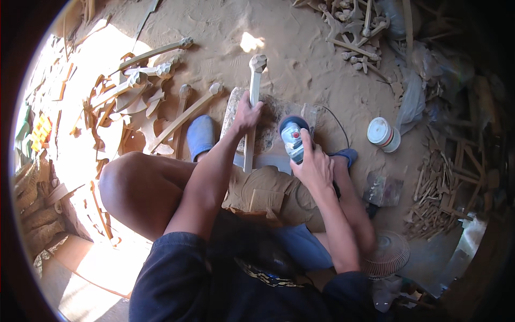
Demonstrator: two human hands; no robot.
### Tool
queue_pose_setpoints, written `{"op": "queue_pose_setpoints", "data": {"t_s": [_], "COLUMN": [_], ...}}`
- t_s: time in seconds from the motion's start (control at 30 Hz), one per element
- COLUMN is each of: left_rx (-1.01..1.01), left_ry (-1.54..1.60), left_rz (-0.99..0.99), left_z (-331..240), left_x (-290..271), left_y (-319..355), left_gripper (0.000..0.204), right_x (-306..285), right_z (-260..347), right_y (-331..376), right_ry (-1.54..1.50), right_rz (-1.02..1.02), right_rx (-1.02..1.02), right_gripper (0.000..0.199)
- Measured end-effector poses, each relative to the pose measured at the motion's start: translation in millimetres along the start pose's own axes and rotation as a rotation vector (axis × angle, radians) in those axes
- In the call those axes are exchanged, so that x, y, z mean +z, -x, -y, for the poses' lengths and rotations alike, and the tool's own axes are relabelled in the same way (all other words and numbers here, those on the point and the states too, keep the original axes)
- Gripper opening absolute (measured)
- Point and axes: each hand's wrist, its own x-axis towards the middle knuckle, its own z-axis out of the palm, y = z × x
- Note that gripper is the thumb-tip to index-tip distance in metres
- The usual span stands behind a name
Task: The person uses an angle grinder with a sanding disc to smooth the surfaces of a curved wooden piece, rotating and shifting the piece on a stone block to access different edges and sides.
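Note:
My left hand is closed round the middle of a pale wooden bar with a faceted knob at its far end. The bar stretches away from me over a rough block between my feet. An angle grinder is gripped in my right hand, to the right of the bar. Its dark round disc points away from me, over the block's right part and apart from the bar. Part of the grinder's rear is hidden by my fingers.
Several similar knobbed bars lie on the sandy floor at left, among wood offcuts. A white-lidded tub stands at right, with a fan nearer me. More wood pieces are heaped far right. A cable curves past the block.

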Motion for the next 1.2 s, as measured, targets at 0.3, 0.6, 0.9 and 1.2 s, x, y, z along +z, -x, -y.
{"op": "queue_pose_setpoints", "data": {"t_s": [0.3,0.6,0.9,1.2], "left_rx": [-0.495,-0.519,-0.404,-0.474], "left_ry": [0.702,0.842,0.446,0.296], "left_rz": [0.163,0.171,-0.042,-0.111], "left_z": [-2,-43,2,-6], "left_x": [11,69,90,106], "left_y": [-12,49,40,45], "left_gripper": [0.014,0.027,0.023,0.027], "right_x": [-43,-24,31,67], "right_z": [-67,-119,-120,-121], "right_y": [68,128,125,129], "right_ry": [-0.548,-0.773,-0.895,-0.789], "right_rz": [-0.358,-0.551,-0.547,-0.273], "right_rx": [0.501,0.683,0.632,0.664], "right_gripper": [0.089,0.095,0.095,0.099]}}
